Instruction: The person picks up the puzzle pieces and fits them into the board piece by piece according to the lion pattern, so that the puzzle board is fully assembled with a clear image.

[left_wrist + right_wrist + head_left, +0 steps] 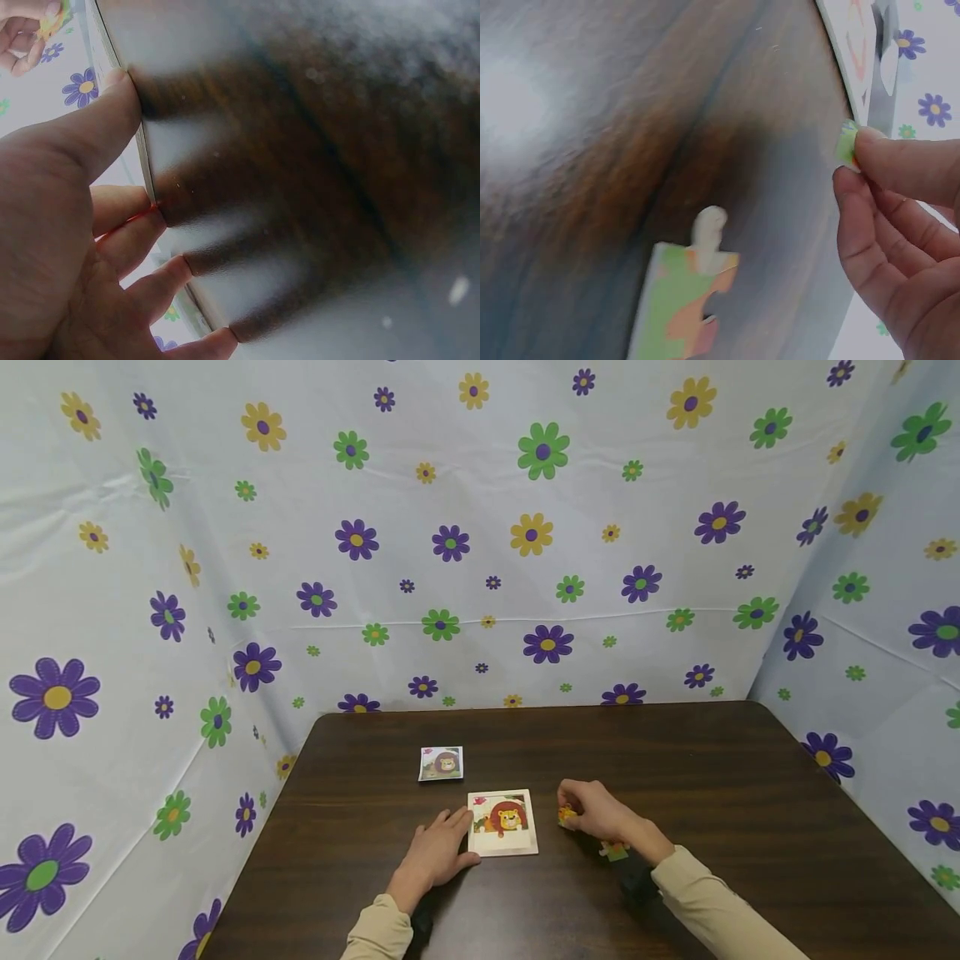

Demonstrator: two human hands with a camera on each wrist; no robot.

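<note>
A square wooden puzzle board with a lion picture lies on the table, its lower part showing bare wood. My left hand lies flat at the board's left edge, fingertips touching it; the left wrist view shows the fingers nearly straight. To the board's right, my right hand pinches a small jigsaw piece between thumb and fingers, just above the table. Under the right wrist lies a loose jigsaw piece, green and orange with a pale knob.
A small picture card with the same lion lies behind and left of the board. The dark wooden table is enclosed by white flower-print cloth at the back and sides.
</note>
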